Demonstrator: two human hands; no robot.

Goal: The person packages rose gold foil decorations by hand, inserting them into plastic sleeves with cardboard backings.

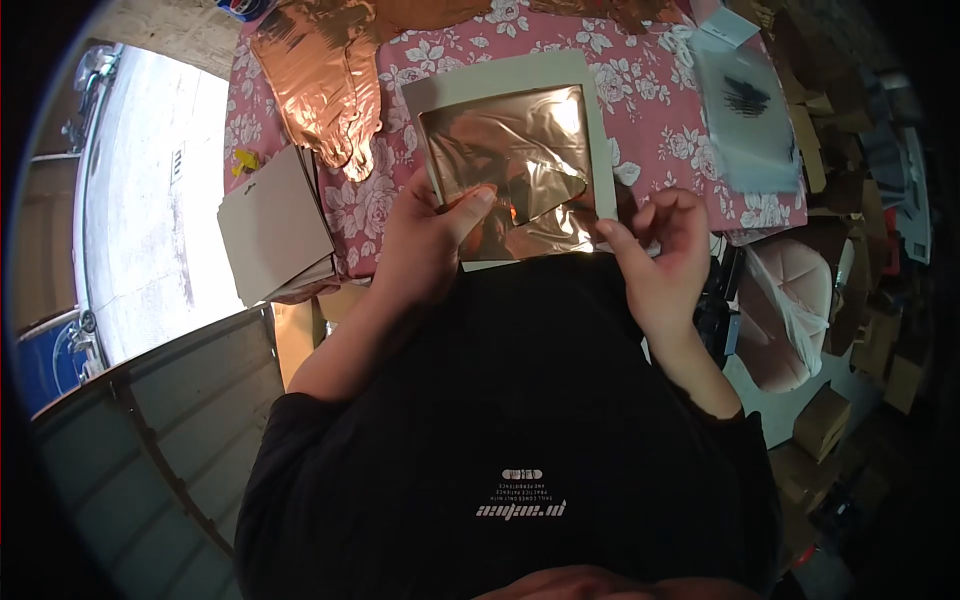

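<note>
A copper-coloured foil sheet (480,135), creased and shiny, lies over a pale card (505,75) at the table's near edge. The card shows beyond the foil at the top and right. My left hand (440,225) grips both at the lower left, its thumb pressed on the foil and its other fingers hidden beneath. A folded flap of foil (550,195) shows near the lower right. My right hand (665,250) is at the right edge, thumb tip by the lower right corner, other fingers loosely curled and apart. It does not visibly grip anything.
Crumpled copper-coloured foil (325,80) lies at the upper left of the flowered pink tablecloth (410,60). A stack of pale cards (275,225) sits at the left edge. Clear plastic bags (745,130) lie on the right. Beyond them stand a padded stool (785,310) and cardboard boxes (825,420).
</note>
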